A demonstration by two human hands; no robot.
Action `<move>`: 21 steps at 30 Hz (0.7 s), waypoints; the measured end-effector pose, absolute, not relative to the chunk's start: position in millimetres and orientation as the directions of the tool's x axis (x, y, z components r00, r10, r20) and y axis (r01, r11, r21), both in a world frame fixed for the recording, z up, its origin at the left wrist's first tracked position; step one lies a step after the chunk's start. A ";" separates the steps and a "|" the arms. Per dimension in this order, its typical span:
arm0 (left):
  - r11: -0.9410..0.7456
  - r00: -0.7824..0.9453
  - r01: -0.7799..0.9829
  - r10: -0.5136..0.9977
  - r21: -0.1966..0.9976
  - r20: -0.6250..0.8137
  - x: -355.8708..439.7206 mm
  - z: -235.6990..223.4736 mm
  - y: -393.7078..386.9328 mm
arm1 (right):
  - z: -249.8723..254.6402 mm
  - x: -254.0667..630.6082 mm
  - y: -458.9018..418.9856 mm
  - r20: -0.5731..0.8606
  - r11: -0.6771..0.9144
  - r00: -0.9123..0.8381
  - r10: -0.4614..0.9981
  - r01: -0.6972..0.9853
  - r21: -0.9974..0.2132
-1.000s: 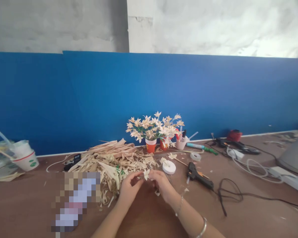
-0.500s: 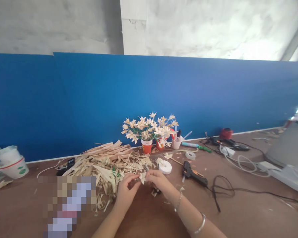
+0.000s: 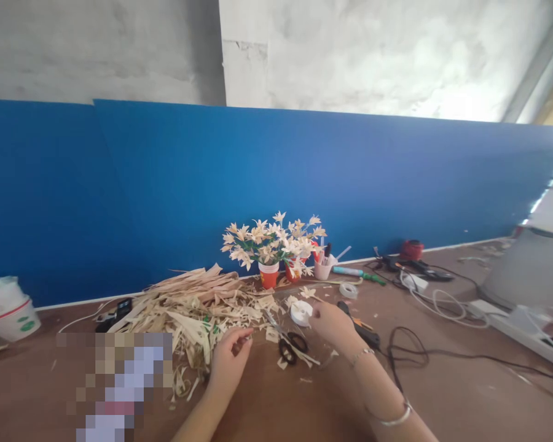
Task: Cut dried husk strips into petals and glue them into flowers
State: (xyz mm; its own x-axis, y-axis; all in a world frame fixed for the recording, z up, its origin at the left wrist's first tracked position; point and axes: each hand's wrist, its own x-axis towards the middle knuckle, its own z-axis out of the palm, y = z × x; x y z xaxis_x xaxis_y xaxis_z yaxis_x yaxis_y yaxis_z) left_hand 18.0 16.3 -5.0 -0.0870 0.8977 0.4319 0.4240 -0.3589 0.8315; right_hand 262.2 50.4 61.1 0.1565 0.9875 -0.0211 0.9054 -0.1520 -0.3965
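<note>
My left hand [image 3: 230,362] is over the table at the edge of the shavings, thumb and forefinger closed together; whatever is between them is too small to make out. My right hand [image 3: 335,330] reaches forward, its curled fingertips at the right edge of a white tape roll [image 3: 299,314]. Any thing in those fingers is hidden. Scissors [image 3: 291,348] with black handles lie between my hands among pale scraps. Just beyond the roll lies a loose cream flower [image 3: 308,293]. A black glue gun [image 3: 366,336] is partly covered by my right hand.
A heap of dry, pale husk strips [image 3: 188,307] spreads on the left. Cream flowers [image 3: 262,236] stand in red cups [image 3: 269,277] by the blue partition [image 3: 258,159]. Black cable [image 3: 447,351] and a white power strip [image 3: 511,331] lie right; a white tub [image 3: 13,322] stands far left.
My hands have moved apart, the right one going right and forward to the tape roll. The pale flower that was between them no longer shows there. The scissors have come into full view.
</note>
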 end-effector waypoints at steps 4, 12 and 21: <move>-0.348 -0.097 0.407 0.903 0.844 0.419 17.8 -3.8 16.1 | 50.8 263.8 59.1 -0.001 -0.159 0.171 0.985 0.914 -0.373; -0.330 -0.102 0.397 0.911 0.856 0.399 15.8 -6.7 17.3 | 42.9 267.9 64.8 0.020 -0.155 0.177 0.984 0.908 -0.389; -0.269 -0.171 0.284 0.930 0.920 0.325 12.9 1.9 15.1 | 64.8 253.7 47.6 0.095 -0.058 0.099 0.991 0.928 -0.367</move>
